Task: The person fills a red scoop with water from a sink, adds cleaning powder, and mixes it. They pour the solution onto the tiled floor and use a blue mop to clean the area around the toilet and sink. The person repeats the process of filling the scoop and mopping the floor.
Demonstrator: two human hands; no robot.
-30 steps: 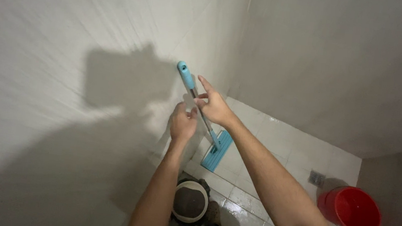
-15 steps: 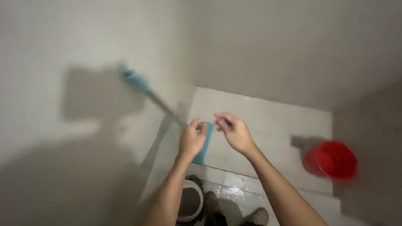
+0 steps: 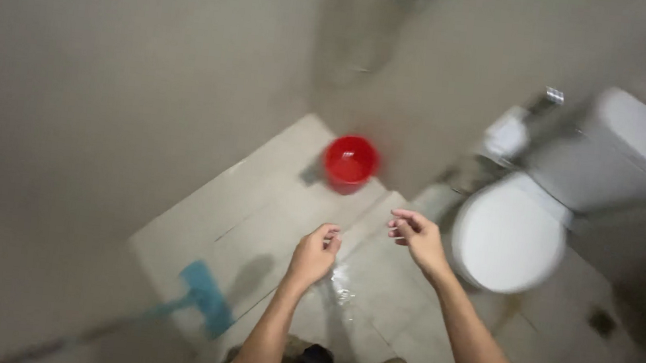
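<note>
Head view: left hand (image 3: 314, 254) and right hand (image 3: 415, 238), grips loosely curled, empty.

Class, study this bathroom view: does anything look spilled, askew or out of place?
Yes: a small wet patch glistens on the floor tiles below the empty left hand and right hand. The blue mop lies slanted by the wall.

A small tiled bathroom seen from above, dimly lit. Plain pale walls (image 3: 107, 103) close in on the left and far sides. The floor (image 3: 270, 224) is pale square tile, wet and glinting near the middle. A white toilet (image 3: 513, 233) with its lid shut stands at the right, its cistern (image 3: 629, 158) against the wall.
</note>
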